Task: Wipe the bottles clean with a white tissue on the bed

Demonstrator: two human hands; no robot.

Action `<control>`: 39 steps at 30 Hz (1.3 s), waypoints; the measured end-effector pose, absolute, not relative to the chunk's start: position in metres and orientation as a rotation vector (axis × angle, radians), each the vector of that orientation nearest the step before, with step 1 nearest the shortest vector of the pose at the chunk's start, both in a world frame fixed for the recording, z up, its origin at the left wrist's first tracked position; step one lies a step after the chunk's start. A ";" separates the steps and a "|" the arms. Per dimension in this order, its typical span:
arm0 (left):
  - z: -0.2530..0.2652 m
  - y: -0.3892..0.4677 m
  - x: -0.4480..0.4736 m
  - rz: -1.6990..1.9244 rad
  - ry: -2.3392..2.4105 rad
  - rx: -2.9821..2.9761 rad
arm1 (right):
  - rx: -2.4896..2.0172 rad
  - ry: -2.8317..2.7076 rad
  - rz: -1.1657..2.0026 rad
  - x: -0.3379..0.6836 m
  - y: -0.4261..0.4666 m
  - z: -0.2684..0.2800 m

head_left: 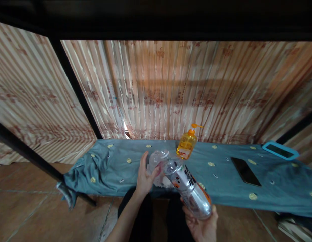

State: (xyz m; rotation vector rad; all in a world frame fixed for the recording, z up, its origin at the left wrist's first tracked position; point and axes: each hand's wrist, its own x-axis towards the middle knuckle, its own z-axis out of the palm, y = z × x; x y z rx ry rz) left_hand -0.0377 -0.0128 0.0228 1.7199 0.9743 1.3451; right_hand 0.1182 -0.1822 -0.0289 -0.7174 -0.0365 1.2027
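Tilted plastic bottle (pixel 189 190) could slip
I see the right hand (pixel 202 223) gripping only its base, the left hand (pixel 145 176) cupping a clear container (pixel 153 159).

Two bottles clear enough to count: one silver-labelled bottle (pixel 192 191), one orange pump bottle (pixel 187 147); plus one patch of clear plastic (pixel 153 160), piece count unclear. One black phone-like slab (pixel 246 171), one blue-framed item (pixel 268 147), one cloth-covered tabletop (pixel 226 191). Hands, two: one left hand (pixel 145 176), one right hand (pixel 202 223); legs (pixel 130 215), two; dark frame bars (pixel 74 84), at least three.
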 end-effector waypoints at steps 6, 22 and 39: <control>0.014 -0.080 -0.050 1.188 0.758 1.254 | -0.621 0.125 1.289 0.085 -0.179 -0.011; 0.025 -0.103 -0.072 1.105 0.963 0.917 | -0.974 -0.342 1.342 0.061 -0.178 -0.039; -0.024 -0.093 -0.087 0.992 1.079 1.035 | -2.283 -1.323 0.174 0.193 -0.091 -0.070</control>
